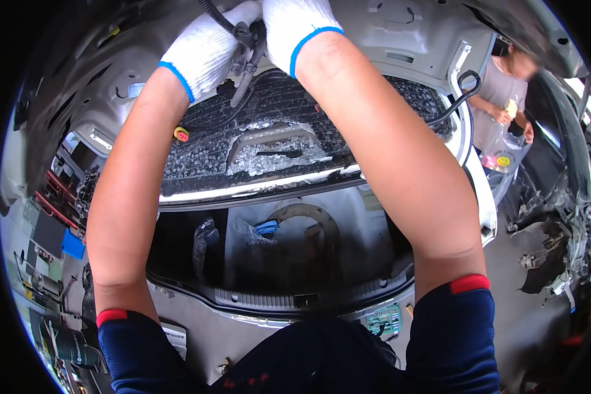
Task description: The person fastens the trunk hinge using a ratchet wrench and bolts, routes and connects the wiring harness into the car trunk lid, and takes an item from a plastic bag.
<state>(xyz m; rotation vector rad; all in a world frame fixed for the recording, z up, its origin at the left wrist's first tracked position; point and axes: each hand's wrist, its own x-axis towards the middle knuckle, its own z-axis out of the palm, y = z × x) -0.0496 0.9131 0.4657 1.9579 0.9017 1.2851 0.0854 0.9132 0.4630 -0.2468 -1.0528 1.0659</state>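
Observation:
Both my hands wear white knit gloves with blue cuffs and are raised at the top of the view. My left hand [207, 49] is beside a black corrugated cable harness [246, 72] that hangs down between the hands; its fingers are mostly hidden. Right of the harness, close against it, is my right hand [299, 29], its fingers cut off by the frame's top edge. Below them lies a dark rear shelf [203, 154] strewn with shattered glass [276, 157]. A red and yellow round object [181, 134] rests near my left forearm.
An open car trunk [308, 243] with plastic sheeting and a blue item [266, 227] is below. A person [505, 98] holding a plastic bag [502, 157] stands at the right. A green tool tray [383, 319] and car parts [545, 259] are on the floor.

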